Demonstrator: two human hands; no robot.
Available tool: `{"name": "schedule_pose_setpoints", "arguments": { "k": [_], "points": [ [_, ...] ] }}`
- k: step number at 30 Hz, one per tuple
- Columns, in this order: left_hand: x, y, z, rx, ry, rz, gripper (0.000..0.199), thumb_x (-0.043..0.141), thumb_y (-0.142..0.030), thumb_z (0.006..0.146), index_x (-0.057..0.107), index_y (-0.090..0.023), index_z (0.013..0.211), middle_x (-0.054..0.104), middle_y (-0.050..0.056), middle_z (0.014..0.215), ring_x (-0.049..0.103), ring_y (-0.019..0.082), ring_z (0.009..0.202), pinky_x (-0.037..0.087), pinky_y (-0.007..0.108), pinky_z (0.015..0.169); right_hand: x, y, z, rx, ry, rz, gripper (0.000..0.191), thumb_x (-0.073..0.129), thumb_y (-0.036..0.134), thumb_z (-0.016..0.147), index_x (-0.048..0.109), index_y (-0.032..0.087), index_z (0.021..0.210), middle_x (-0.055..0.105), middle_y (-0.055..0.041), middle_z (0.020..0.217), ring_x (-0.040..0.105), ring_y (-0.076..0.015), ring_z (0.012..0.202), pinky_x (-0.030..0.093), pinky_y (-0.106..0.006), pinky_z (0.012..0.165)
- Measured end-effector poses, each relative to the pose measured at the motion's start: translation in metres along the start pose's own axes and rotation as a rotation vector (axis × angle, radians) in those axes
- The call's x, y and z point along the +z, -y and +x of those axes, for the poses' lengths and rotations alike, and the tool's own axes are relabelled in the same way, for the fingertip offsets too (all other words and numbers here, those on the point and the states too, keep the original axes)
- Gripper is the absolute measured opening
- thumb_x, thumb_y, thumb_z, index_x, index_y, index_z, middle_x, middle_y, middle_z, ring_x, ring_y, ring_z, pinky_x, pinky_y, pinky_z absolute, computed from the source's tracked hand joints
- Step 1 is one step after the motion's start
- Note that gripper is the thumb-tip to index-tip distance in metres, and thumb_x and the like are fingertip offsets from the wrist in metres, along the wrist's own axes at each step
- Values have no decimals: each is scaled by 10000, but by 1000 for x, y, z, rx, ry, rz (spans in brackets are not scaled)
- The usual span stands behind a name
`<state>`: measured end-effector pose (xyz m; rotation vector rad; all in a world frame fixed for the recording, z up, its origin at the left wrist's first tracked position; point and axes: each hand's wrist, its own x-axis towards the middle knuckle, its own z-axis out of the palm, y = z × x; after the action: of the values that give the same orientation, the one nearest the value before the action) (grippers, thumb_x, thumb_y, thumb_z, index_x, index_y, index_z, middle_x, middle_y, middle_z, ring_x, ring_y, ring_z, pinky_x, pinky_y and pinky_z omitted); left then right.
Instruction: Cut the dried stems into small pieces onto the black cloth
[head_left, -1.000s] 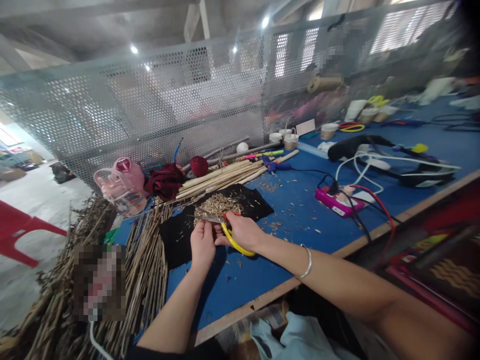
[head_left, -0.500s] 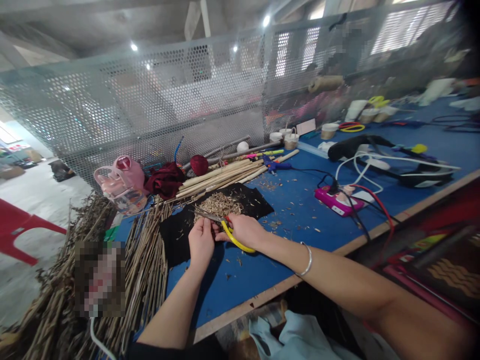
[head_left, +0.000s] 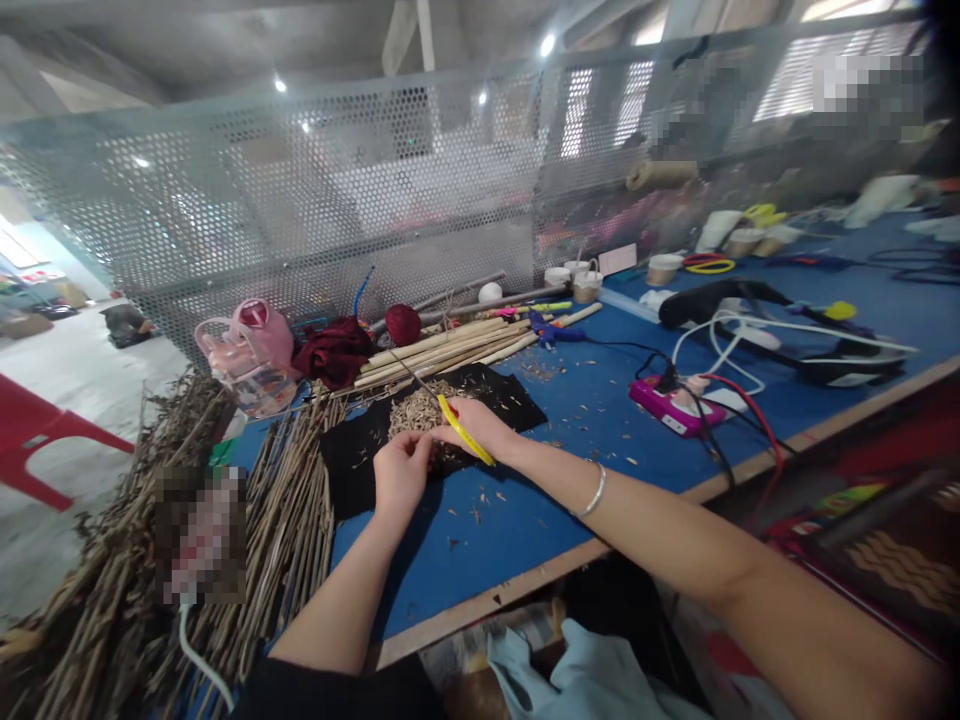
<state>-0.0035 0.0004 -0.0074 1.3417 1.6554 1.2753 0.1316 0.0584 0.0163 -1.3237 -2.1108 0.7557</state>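
Observation:
My right hand [head_left: 480, 425] grips a pair of scissors with yellow handles [head_left: 466, 435]; the thin metal blades point up and left over the black cloth [head_left: 349, 465]. Close beside it, my left hand [head_left: 401, 475] is closed in a pinch, its fingertips meeting those of the right hand. Whatever lies between the left fingers is too small or hidden to make out. Just beyond both hands, a heap of short, pale brown cut pieces [head_left: 415, 408] rests on the cloth. Loose bits are scattered over the blue tabletop [head_left: 540, 500] around it.
Dry stalks [head_left: 292, 500] lie in a thick bundle at the left. Pale peeled sticks [head_left: 427, 352] lie behind the cloth, near a dark red yarn ball [head_left: 403, 325] and a pink-lidded bottle [head_left: 259, 360]. At right are a blue glue gun [head_left: 551, 330], a magenta power strip [head_left: 675, 407] and cables.
The scissors have swung from lying across the left fingertips to pointing up and left, away from them. My left hand stays pinched near the right one. The view has shifted slightly.

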Motion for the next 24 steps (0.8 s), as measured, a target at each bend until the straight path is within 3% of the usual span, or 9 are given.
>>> {"name": "schedule_pose_setpoints", "arguments": {
  "k": [7, 13, 16, 19, 24],
  "points": [
    [-4, 1, -2, 158, 2, 112, 246, 573, -393, 703, 680, -174, 680, 631, 14, 573, 506, 125, 503, 365, 209, 502, 9, 0, 4, -34, -32, 342, 158, 586, 240, 642, 453, 179, 702, 579, 25, 665, 516, -100, 595, 406, -198, 573],
    [0, 0, -3, 110, 131, -10, 291, 560, -415, 710, 690, -156, 746, 650, 48, 625, 544, 136, 518, 418, 221, 491, 13, -12, 4, -71, -62, 347, 185, 571, 279, 655, 454, 184, 764, 584, 27, 685, 535, -106, 612, 419, -208, 591],
    [1, 0, 0, 34, 152, -115, 314, 569, -435, 700, 673, -140, 731, 654, 58, 649, 576, 142, 546, 453, 230, 495, 12, -15, 3, -98, -95, 235, 231, 568, 376, 687, 461, 187, 767, 580, 20, 693, 532, -116, 624, 404, -215, 590],
    [-1, -1, 4, -28, 52, -254, 321, 601, -438, 680, 657, -129, 747, 645, 44, 641, 579, 128, 552, 465, 226, 515, 7, -14, -3, -49, -115, -14, 333, 566, 503, 693, 484, 193, 781, 584, 1, 713, 536, -142, 643, 377, -232, 572],
    [-6, -5, 7, -49, -88, -442, 355, 643, -454, 637, 637, -132, 786, 663, 44, 693, 594, 134, 575, 467, 236, 522, 2, -7, -17, -56, -16, -251, 519, 602, 623, 626, 512, 196, 908, 609, -48, 868, 581, -202, 795, 385, -256, 619]
  ]
}}
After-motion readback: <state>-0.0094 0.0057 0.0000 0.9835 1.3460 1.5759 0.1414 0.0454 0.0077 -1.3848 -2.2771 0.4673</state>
